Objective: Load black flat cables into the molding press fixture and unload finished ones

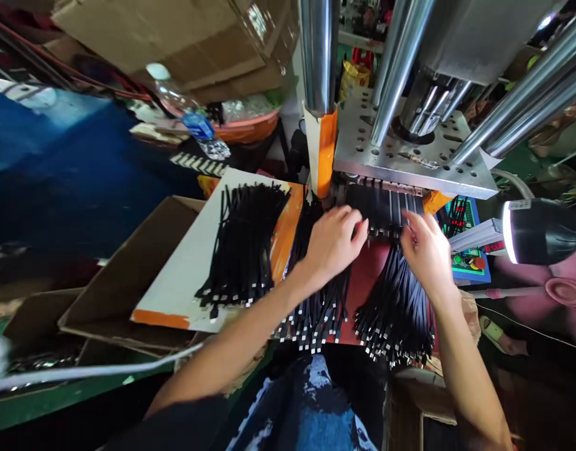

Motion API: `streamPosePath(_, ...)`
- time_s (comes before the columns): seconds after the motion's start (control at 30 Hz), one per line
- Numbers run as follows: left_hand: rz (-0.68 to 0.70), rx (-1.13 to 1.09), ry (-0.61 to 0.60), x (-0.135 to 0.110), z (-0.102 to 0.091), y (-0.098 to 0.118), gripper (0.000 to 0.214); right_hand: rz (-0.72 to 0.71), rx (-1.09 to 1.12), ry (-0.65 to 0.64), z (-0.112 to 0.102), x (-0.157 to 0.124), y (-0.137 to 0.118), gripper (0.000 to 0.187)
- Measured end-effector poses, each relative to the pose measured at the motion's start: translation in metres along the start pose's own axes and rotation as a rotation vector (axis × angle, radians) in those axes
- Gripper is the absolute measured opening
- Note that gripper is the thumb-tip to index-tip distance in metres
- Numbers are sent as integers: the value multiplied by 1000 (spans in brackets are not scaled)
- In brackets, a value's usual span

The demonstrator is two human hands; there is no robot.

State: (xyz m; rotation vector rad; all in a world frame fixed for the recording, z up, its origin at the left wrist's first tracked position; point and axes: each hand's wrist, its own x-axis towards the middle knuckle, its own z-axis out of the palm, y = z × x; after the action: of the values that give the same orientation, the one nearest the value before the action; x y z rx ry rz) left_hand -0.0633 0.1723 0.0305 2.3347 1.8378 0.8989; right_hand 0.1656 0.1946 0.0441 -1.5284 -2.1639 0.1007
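Note:
My left hand (332, 243) reaches to the front of a press machine's lower plate (386, 207), its fingers curled on black cables laid in the mould there. My right hand (424, 249) is beside it, fingers pinched on cable ends at the same row. Under my wrists lie two heaps of black cables with metal plugs, one heap (316, 313) below the left hand and another heap (401, 313) below the right. A third bundle of black cables (243, 241) rests on a white and orange board (175, 282) to the left.
Steel columns (318, 56) and a perforated metal plate (363, 144) of the press stand above the hands. A lamp (536, 232) shines at right by a control panel (469, 260). Open cardboard boxes (128, 275) sit at left, a water bottle (194, 119) behind.

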Motion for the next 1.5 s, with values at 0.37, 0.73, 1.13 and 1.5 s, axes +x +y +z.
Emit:
streamPosePath(0.37, -397, 13, -306, -87, 24, -4, 33, 638, -34, -117, 10, -193, 57, 37)
streamPosePath(0.73, -491, -474, -302, -82, -9, -5, 19, 755, 597, 176, -26, -198, 44, 37)
streamPosePath(1.13, -731, -1444, -387, -136, -28, 49, 44, 267, 864, -167, 0, -186, -106, 25)
streamPosePath(1.5, -736, -1371, -480, -149, -32, 43, 38, 137, 881, -567, -13, -189, -93, 16)
